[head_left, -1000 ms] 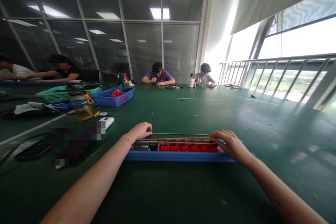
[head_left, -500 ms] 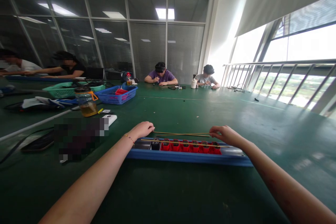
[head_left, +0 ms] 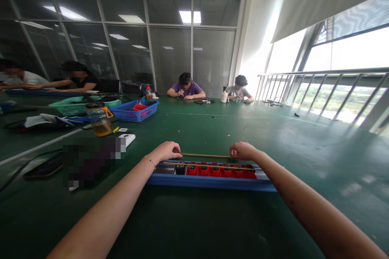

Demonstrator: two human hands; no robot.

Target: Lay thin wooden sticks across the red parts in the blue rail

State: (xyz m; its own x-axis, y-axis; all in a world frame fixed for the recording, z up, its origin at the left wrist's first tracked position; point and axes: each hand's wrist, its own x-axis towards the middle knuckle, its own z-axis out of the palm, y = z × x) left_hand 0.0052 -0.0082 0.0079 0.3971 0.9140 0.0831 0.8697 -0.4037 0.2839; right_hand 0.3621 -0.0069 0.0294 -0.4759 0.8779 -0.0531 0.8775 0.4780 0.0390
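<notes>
Beyond the long blue tray (head_left: 212, 183), thin yellow sticks (head_left: 205, 155) run side to side between my two hands. My left hand (head_left: 166, 151) is closed with its fingertips at their left end. At the right end, my right hand (head_left: 244, 151) has its fingers curled in on them. Several red holders (head_left: 203, 168) with dark tops stand in a row inside the tray, beside a black block (head_left: 180, 167). Another thin yellow stick (head_left: 219, 166) lies lengthwise over the row. My right forearm hides the tray's right end.
To the left are a jar of amber liquid (head_left: 101, 121), a blue basket (head_left: 135, 111), a green basket (head_left: 73, 107) and a dark phone (head_left: 42, 166). Several people sit around the green table (head_left: 194, 129), two of them at its far edge.
My right hand has moved left and its fingers have curled in. The sticks between my hands, crossed before, now lie almost together. My left hand's fingers have bent down around their end.
</notes>
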